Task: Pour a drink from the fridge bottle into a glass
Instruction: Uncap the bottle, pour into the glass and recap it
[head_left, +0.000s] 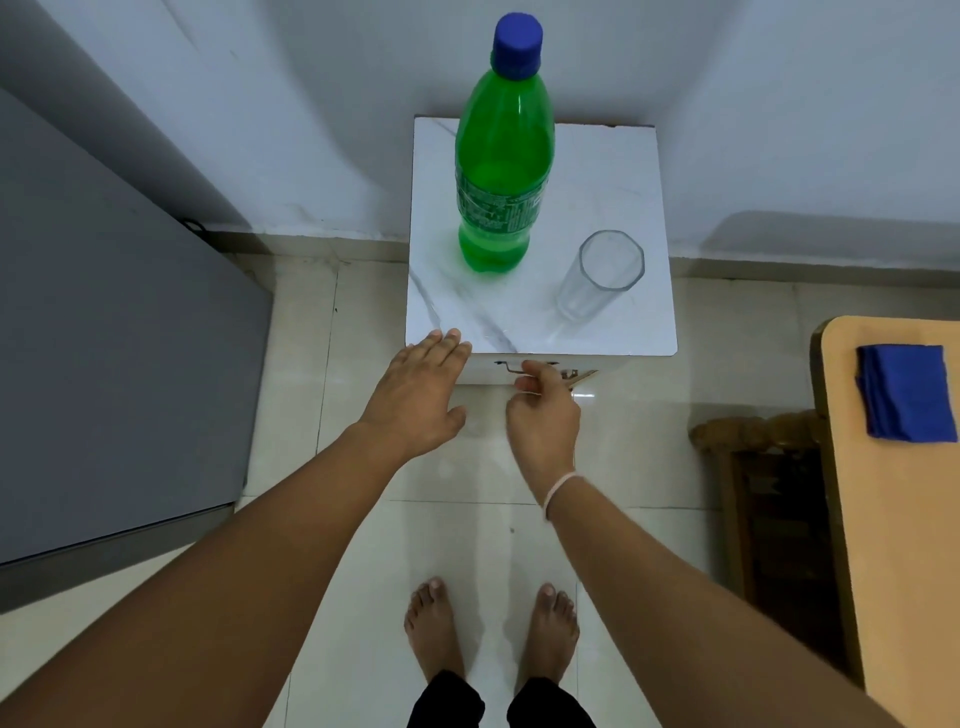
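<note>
Both hands hover at the near edge of the small table, bottle and glass standing untouched.

From the head view I see the green bottle (500, 171), blue cap (517, 45) on, upright toward the white marble-look table's (613, 171) far left; the empty glass (602, 275) stands near its right edge. My left hand (418, 392) is flat, fingers spread, tips at the near-left corner, holding nothing. My right hand (543, 410) is loosely curled below the near edge, gripping nothing.

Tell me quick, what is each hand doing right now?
Left hand: open and flat, fingertips at the white table edge, holding nothing.
Right hand: loosely curled in front of the table, holding nothing that shows.
</note>
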